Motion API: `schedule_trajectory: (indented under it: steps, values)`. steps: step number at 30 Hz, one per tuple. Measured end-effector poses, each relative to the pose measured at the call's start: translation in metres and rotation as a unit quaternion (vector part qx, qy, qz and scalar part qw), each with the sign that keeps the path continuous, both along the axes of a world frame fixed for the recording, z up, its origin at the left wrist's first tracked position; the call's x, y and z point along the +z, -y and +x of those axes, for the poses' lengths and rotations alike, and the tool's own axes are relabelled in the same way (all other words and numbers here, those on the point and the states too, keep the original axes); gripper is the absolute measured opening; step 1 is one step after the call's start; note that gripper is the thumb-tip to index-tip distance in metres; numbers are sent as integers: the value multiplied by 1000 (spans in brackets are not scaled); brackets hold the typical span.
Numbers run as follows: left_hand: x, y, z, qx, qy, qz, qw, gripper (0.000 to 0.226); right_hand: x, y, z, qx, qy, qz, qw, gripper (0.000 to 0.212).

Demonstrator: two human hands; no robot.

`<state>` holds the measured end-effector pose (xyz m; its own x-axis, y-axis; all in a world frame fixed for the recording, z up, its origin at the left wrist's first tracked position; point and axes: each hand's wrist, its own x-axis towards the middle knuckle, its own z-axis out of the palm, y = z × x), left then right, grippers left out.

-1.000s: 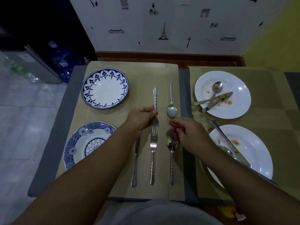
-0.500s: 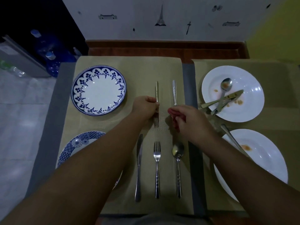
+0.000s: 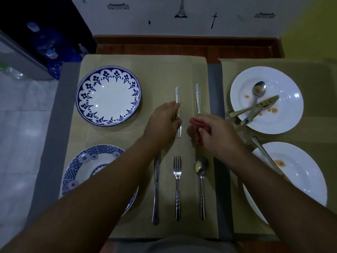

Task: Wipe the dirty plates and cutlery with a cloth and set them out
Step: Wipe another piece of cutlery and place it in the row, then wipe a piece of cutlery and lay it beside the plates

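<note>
My left hand (image 3: 164, 121) grips the far fork (image 3: 177, 99) at its middle, the fork lying on the left placemat (image 3: 160, 70). My right hand (image 3: 215, 132) holds a bunched red cloth (image 3: 196, 127) over the bowl end of the far spoon (image 3: 197, 97). Near me lie a knife (image 3: 156, 189), a fork (image 3: 177, 187) and a spoon (image 3: 201, 181) in a row. Two blue-patterned plates sit on the left, one far (image 3: 108, 96) and one near (image 3: 80, 168). On the right, a white plate (image 3: 284, 84) carries smeared cutlery (image 3: 255, 106); another stained white plate (image 3: 300, 172) is nearer.
A second placemat (image 3: 319, 73) lies under the white plates. A knife handle (image 3: 262, 150) rests on the near white plate's rim. Water bottles (image 3: 51, 52) stand on the floor at the far left. A wall with a wooden skirting runs behind the table.
Both hands sit farther from me on the mat than a second ago, with the left hand further up the far fork. The view has tilted down, showing more of the near cutlery.
</note>
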<state>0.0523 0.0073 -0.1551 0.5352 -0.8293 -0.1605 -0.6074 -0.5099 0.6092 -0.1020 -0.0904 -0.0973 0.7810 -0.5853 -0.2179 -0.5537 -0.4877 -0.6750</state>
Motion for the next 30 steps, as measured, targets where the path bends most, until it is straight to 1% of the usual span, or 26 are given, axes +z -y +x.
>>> schedule_trajectory:
  steps: [3, 7, 9, 15, 19, 22, 24, 26, 27, 28, 30]
  values:
    - [-7, -6, -6, -38, 5, 49, 998, 66, -2, -1, -3, 0, -6, -8, 1000, 38]
    - [-5, -5, -7, -36, 2, 50, 998, 69, -3, -4, -8, 1, -1, -18, 1000, 39]
    - [-1, -5, -7, -36, -1, 44, 998, 71, -2, -5, -13, 0, 10, -26, 1000, 39]
    - [18, -13, -42, -78, 49, -15, 996, 68, 15, -6, -50, -10, 22, -46, 999, 39]
    - [31, -9, -86, -135, 61, -63, 987, 57, 24, -6, -95, -58, 22, -67, 996, 38]
    - [38, 6, -120, -177, 45, -60, 981, 48, 25, -1, -134, -104, 12, -57, 993, 35]
    - [43, 21, -142, -202, 42, -67, 976, 34, 26, 3, -162, -127, 13, -49, 991, 34]
    - [47, 39, -162, -230, 37, -71, 970, 18, 26, 7, -189, -147, 12, -64, 987, 34]
    - [48, 49, -171, -244, 35, -65, 967, 14, 25, 9, -201, -154, 9, -70, 986, 34]
    - [48, 60, -179, -254, 40, -53, 965, 14, 25, 11, -213, -159, 6, -72, 985, 35]
    - [48, 83, -192, -265, 69, -29, 961, 21, 22, 14, -233, -165, 2, -69, 984, 35]
